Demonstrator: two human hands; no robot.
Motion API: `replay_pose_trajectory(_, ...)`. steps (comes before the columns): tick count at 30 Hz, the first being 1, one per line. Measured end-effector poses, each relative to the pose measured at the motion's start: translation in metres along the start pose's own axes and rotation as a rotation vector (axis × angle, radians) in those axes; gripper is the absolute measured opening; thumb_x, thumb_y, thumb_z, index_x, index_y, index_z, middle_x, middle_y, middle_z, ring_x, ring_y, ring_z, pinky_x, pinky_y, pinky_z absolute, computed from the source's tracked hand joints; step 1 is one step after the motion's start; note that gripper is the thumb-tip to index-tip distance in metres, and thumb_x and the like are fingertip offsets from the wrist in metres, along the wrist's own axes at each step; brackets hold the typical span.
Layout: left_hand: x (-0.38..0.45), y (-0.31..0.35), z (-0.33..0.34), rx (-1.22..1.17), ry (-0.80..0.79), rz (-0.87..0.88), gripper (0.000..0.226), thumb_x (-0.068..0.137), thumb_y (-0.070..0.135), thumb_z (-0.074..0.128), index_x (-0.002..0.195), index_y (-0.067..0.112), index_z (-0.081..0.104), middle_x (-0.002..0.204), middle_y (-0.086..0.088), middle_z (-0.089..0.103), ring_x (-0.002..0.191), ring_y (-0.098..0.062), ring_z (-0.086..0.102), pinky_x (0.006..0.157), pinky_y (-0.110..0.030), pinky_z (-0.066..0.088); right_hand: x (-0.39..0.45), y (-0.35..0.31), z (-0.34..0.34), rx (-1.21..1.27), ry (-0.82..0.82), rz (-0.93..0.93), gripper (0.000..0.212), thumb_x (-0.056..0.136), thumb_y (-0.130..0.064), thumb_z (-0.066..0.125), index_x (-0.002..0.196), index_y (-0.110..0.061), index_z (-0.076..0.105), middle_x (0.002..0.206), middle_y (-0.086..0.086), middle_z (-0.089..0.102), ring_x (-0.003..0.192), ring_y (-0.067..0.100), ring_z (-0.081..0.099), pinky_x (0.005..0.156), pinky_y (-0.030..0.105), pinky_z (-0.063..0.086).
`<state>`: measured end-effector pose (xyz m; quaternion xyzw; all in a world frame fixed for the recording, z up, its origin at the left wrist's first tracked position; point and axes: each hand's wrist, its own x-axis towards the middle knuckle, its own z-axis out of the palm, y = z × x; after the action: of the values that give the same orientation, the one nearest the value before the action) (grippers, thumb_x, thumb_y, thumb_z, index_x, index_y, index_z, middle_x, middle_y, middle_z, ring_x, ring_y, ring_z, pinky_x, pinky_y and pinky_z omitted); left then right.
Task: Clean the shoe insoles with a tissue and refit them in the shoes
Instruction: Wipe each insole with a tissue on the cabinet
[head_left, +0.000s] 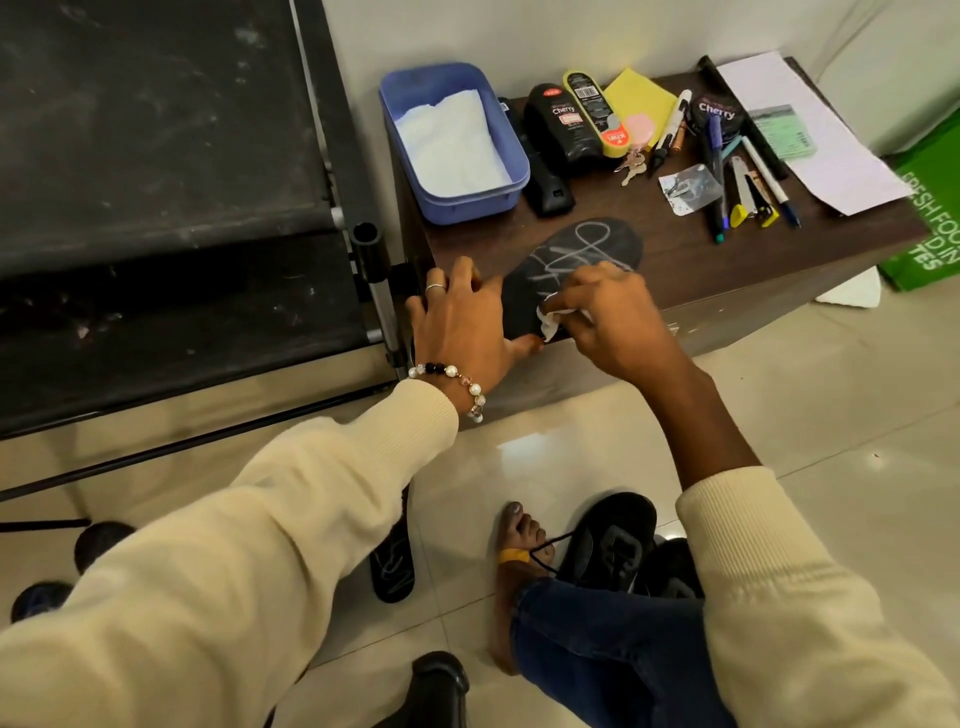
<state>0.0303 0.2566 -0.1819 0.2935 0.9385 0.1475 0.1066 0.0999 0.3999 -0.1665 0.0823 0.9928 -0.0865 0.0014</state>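
On the near edge of a dark brown wooden cabinet top (675, 260) lies one black oval shoe insole with pale grey scribbled lettering (582, 254), its long axis running diagonally, broad toe end pointing up and right, heel end overhanging the near-left edge. One left hand (467, 317), wearing a silver ring and a bead bracelet, rests with fingers spread and flat along the insole's left side, thumb under the heel end. One right hand (608, 312) pinches a small crumpled white tissue (550, 319) between curled fingers and thumb, pressed on the insole. A second black insole (392, 566) lies on the pale tiled floor (831, 389), lengthwise up and down. Two black lace-up shoes (618, 540) sit beside a bare foot. One blue plastic tub holding white tissues (452, 140) stands behind on the cabinet.
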Motion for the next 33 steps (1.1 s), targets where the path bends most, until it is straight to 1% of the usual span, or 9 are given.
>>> replay_pose_trajectory(1,0.000,0.000,0.000,0.001,-0.002,0.001,0.069,0.074,0.065,0.064,0.129,0.024,0.053,0.132,-0.004,0.039,0.123,-0.031,0.035,0.098,-0.046,0.033,-0.001,0.004,-0.001,0.003,0.008,0.009,0.026,0.091,-0.009,0.056,0.114,-0.009,0.068,0.114,0.016,0.062,0.107,0.035,0.051,0.087,0.035,0.035)
replay_pose_trajectory(6,-0.001,-0.001,-0.001,0.003,-0.005,0.002,0.072,0.074,0.065,0.065,0.132,0.025,0.051,0.132,-0.004,0.039,0.124,-0.031,0.035,0.098,-0.046,0.034,-0.003,0.014,0.003,-0.052,0.102,0.278,0.028,0.090,-0.007,0.052,0.112,-0.009,0.068,0.110,0.018,0.062,0.105,0.034,0.049,0.082,0.035,0.038)
replay_pose_trajectory(13,-0.001,-0.002,0.000,-0.016,-0.003,0.010,0.069,0.075,0.065,0.063,0.130,0.025,0.052,0.133,-0.004,0.038,0.122,-0.033,0.035,0.097,-0.046,0.036,0.009,-0.019,0.005,-0.032,-0.017,0.013,0.031,0.092,-0.010,0.052,0.120,-0.010,0.064,0.120,0.016,0.058,0.112,0.031,0.046,0.089,0.032,0.033)
replay_pose_trajectory(19,-0.001,-0.003,0.000,-0.010,-0.013,0.008,0.072,0.074,0.064,0.066,0.132,0.023,0.051,0.134,-0.005,0.038,0.123,-0.032,0.034,0.098,-0.046,0.036,0.002,0.001,0.004,-0.081,0.075,0.253,0.029,0.090,-0.007,0.051,0.113,-0.008,0.068,0.112,0.017,0.061,0.105,0.034,0.047,0.081,0.037,0.038)
replay_pose_trajectory(22,-0.001,-0.003,0.001,-0.033,-0.007,0.010,0.068,0.074,0.063,0.065,0.128,0.023,0.054,0.133,-0.005,0.039,0.122,-0.033,0.035,0.097,-0.046,0.037,0.008,-0.019,0.006,-0.064,0.045,0.155,0.031,0.090,-0.007,0.052,0.118,-0.008,0.065,0.116,0.017,0.059,0.111,0.033,0.047,0.088,0.035,0.036)
replay_pose_trajectory(25,-0.001,-0.004,0.002,-0.040,-0.007,0.009,0.064,0.075,0.062,0.065,0.125,0.023,0.056,0.133,-0.005,0.039,0.122,-0.034,0.035,0.097,-0.046,0.038,0.014,-0.028,0.008,-0.036,0.018,0.040,0.030,0.090,-0.008,0.051,0.117,-0.007,0.066,0.114,0.017,0.060,0.108,0.032,0.047,0.088,0.034,0.034)
replay_pose_trajectory(27,0.000,-0.004,0.001,-0.034,-0.020,0.013,0.066,0.075,0.062,0.066,0.126,0.022,0.055,0.134,-0.005,0.038,0.123,-0.034,0.034,0.098,-0.047,0.038,0.014,-0.021,0.009,-0.032,0.050,0.066,0.030,0.090,-0.006,0.051,0.116,-0.007,0.067,0.112,0.018,0.062,0.106,0.034,0.048,0.087,0.034,0.034)
replay_pose_trajectory(31,0.002,-0.005,-0.002,-0.030,-0.050,0.019,0.070,0.073,0.061,0.069,0.129,0.022,0.054,0.134,-0.004,0.037,0.124,-0.032,0.033,0.100,-0.045,0.037,0.014,-0.011,0.010,-0.054,0.129,0.262,0.030,0.092,-0.005,0.049,0.117,-0.008,0.066,0.116,0.017,0.061,0.108,0.032,0.046,0.084,0.034,0.038)
replay_pose_trajectory(33,0.004,-0.006,-0.003,-0.047,-0.060,0.023,0.069,0.072,0.062,0.069,0.128,0.023,0.056,0.133,-0.004,0.038,0.123,-0.032,0.034,0.100,-0.046,0.037,0.018,-0.020,0.009,-0.058,0.093,0.218,0.030,0.091,-0.005,0.048,0.116,-0.006,0.066,0.116,0.017,0.060,0.108,0.032,0.046,0.086,0.032,0.035)
